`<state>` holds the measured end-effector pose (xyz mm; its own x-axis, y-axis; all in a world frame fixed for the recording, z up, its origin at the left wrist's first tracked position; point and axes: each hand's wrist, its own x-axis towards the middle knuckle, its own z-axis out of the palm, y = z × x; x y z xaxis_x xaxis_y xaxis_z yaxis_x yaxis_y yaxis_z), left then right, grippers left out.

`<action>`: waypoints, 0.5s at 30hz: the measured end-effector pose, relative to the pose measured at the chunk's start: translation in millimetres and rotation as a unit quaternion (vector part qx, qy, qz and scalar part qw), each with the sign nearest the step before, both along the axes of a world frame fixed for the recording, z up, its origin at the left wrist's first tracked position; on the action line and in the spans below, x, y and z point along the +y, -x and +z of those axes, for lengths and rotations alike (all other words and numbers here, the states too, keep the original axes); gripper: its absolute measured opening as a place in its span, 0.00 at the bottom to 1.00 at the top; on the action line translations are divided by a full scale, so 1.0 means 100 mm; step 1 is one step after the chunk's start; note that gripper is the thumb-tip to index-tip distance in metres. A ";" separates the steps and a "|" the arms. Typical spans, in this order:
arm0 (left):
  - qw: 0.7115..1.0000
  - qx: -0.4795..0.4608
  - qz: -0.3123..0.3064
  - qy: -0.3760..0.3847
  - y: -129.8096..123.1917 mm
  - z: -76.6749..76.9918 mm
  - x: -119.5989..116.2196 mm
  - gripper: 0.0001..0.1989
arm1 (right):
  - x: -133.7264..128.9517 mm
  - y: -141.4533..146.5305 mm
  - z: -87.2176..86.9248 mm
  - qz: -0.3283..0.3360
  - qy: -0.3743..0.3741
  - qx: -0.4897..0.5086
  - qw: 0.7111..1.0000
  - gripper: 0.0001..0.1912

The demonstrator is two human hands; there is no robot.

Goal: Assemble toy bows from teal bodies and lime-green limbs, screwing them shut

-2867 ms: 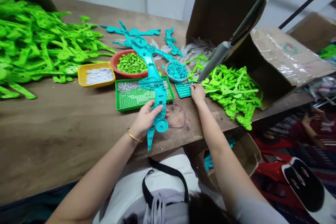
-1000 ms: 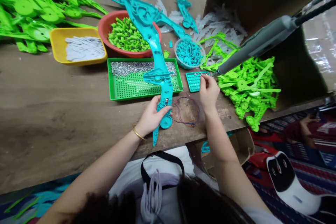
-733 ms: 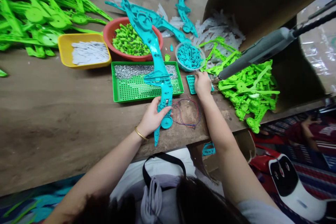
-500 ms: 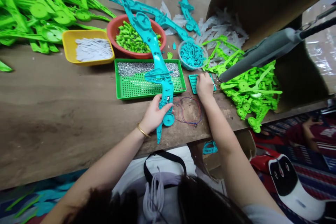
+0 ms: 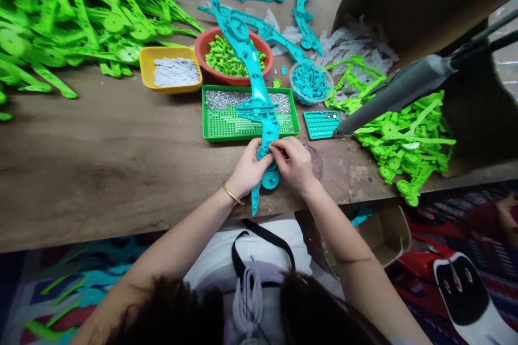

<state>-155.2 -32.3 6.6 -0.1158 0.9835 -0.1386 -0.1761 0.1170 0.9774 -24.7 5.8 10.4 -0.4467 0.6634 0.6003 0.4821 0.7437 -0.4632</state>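
My left hand is closed round the lower part of a long turquoise plastic shell half, which slants up and away over a green perforated tray. At that same lower part, my right hand has its fingertips pinched together against the shell. Whatever those fingertips hold is too small and hidden to make out. A thin red and blue wire lies partly behind my right hand. Just beyond it sits a small turquoise ridged tray with a few tiny shiny pieces in its upper right corner.
An electric screwdriver hangs at right over bright green plastic parts. A yellow bowl of white strips, a red bowl of green pieces and a clear bowl of turquoise pieces stand behind. More green shells are heaped at left.
My right hand has left the small turquoise tray and come left to the shell's lower part. My left hand still holds the shell. The whole view has shifted, moving things rightward.
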 end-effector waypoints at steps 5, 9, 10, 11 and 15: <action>0.999 0.016 0.024 0.020 0.14 0.07 -0.24 0.16 | -0.05 0.08 0.01 0.063 -0.024 0.011 0.998 0.05; 0.997 0.023 0.046 0.052 0.23 0.08 -0.42 0.16 | -0.15 0.19 -0.05 0.092 -0.029 0.005 0.995 0.05; 0.997 0.025 0.052 0.054 0.24 0.08 -0.46 0.16 | -0.18 0.22 -0.07 0.098 -0.031 0.006 0.995 0.06; 0.997 0.026 0.057 0.055 0.26 0.08 -0.49 0.17 | -0.20 0.24 -0.08 0.103 -0.031 0.008 0.994 0.06; 0.995 0.050 0.065 0.052 0.31 0.06 -0.61 0.19 | -0.30 0.29 -0.04 0.113 0.046 -0.007 0.992 0.07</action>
